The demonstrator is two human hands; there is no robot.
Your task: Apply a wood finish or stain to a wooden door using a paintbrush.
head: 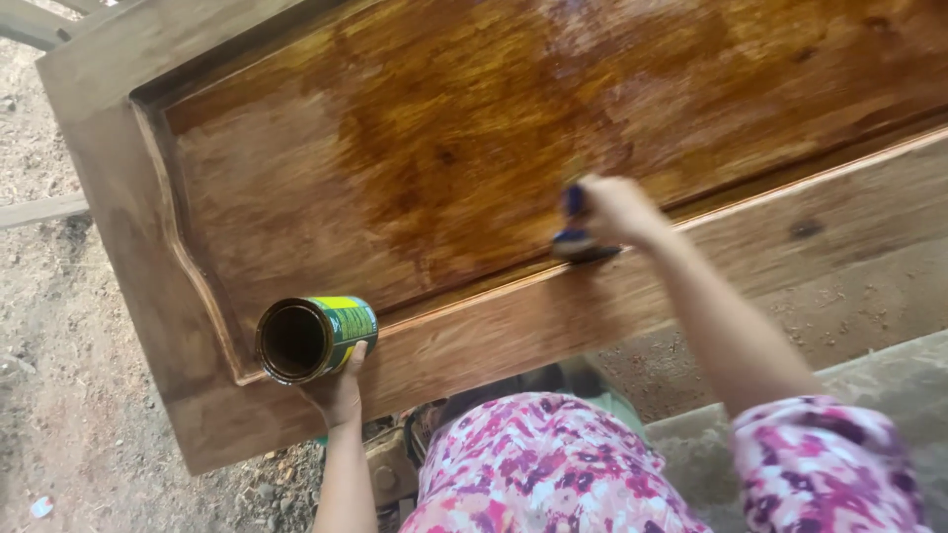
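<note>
Seen from above, a person in a pink floral top worked over a large wooden door panel (474, 148) that filled the upper part of the frame. The right hand (614, 209), at centre right with the arm stretched forward and slightly bent, was clenched around a blue-handled brush (575, 232), whose bristles appeared to touch the panel's lower moulding, though blur hid the detail. The left hand (339, 387), at lower left with the forearm raised straight up, cupped an open green-and-yellow tin can (316, 339) from beneath, tilted on its side with its mouth facing the viewer. Glossy dark stain covered the panel's middle; its left edge stayed pale. Bare dirt ground (59, 395) lay at left.
</note>
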